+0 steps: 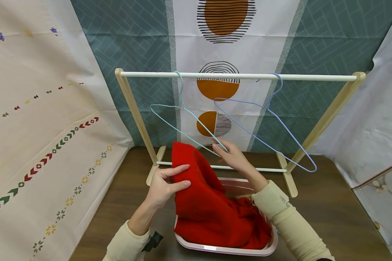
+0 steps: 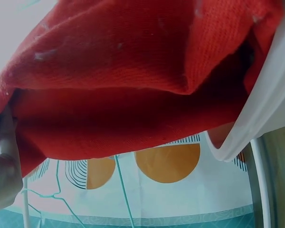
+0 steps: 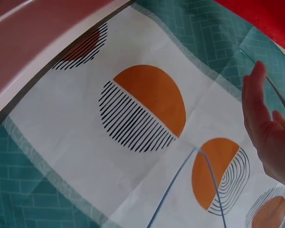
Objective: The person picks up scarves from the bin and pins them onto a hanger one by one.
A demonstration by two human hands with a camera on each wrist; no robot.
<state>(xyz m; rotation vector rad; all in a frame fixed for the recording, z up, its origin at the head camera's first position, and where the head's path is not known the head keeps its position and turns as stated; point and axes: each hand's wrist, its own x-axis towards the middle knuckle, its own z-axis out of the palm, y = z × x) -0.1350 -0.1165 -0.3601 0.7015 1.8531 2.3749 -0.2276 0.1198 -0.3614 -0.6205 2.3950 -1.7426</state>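
My left hand [image 1: 161, 186] holds the upper left edge of a red cloth garment [image 1: 204, 203], its thumb and a finger lying over the fabric. Most of the garment lies bunched in a pink basket [image 1: 227, 249]; its exact kind is hidden by folds. A mint-green wire hanger [image 1: 182, 106] hangs by its hook from a white rod, tilted toward me. My right hand [image 1: 233, 157] holds that hanger's lower right corner between thumb and fingers, just above the garment. In the left wrist view the red fabric [image 2: 118, 61] fills the upper part.
The white rod [image 1: 228, 76] spans a small wooden rack [image 1: 135, 116]. A blue-violet wire hanger [image 1: 268, 106] hangs at its right. Brown tabletop [image 1: 117, 210] surrounds the basket. Patterned cloths [image 1: 134, 47] enclose the back and sides.
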